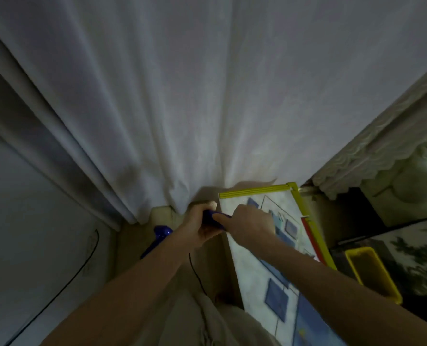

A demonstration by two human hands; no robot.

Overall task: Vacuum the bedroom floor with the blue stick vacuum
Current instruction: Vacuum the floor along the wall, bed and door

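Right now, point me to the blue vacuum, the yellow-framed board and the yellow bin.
blue vacuum [160, 233], head view, on the glossy blue body left of the left hand.
yellow-framed board [256, 191], head view, on its top yellow edge.
yellow bin [382, 275], head view, on its right rim.

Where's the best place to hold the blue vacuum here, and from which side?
Take the blue handle at the top of the vacuum, coming from above. It stands nearly upright, and its body slopes down to the floor. The left hand already grips the handle; the right hand touches it.
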